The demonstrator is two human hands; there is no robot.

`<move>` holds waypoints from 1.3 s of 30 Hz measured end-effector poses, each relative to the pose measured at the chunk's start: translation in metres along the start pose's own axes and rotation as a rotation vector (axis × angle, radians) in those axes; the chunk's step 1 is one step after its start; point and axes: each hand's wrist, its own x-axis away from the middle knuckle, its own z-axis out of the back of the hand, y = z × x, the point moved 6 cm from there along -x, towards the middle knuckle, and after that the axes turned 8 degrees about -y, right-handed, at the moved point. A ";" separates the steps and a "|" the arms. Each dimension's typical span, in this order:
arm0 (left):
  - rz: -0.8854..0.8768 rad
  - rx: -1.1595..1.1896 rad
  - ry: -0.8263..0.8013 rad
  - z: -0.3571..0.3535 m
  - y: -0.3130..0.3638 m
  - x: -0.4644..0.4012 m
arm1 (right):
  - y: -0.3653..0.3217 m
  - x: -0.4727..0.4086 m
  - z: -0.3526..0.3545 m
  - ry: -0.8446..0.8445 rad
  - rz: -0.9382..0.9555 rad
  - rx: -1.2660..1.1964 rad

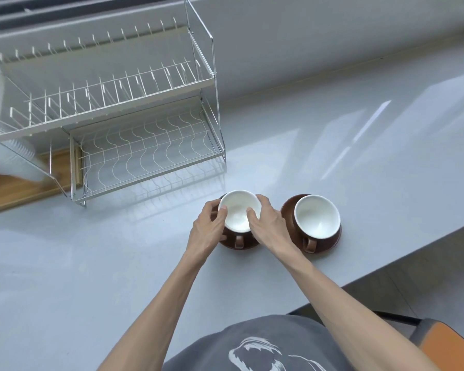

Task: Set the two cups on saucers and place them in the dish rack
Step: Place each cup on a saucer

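Two brown cups with white insides stand on brown saucers on the grey counter. The left cup (237, 210) sits on its saucer (239, 245), handle toward me. My left hand (210, 226) grips its left side and my right hand (268, 223) its right side, thumbs over the rim. The right cup (316, 220) rests on its saucer (288, 210), untouched, handle toward me. The white two-tier wire dish rack (145, 145) stands behind and to the left, with nothing on either tier.
A wooden tray (16, 188) lies under the rack's left end, next to a white ribbed plastic object (14, 159). The counter's edge runs diagonally at the right, with an orange chair seat (450, 346) below it. A grey wall ledge rises behind the rack.
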 end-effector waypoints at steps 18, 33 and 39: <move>-0.017 -0.039 0.001 0.003 -0.012 -0.001 | 0.001 0.001 -0.008 0.010 0.081 0.016; -0.228 -0.627 0.177 0.008 0.000 -0.011 | 0.003 -0.012 -0.002 0.213 0.201 0.407; -0.169 -0.594 0.150 0.008 -0.015 -0.011 | 0.014 -0.023 -0.005 0.173 0.164 0.323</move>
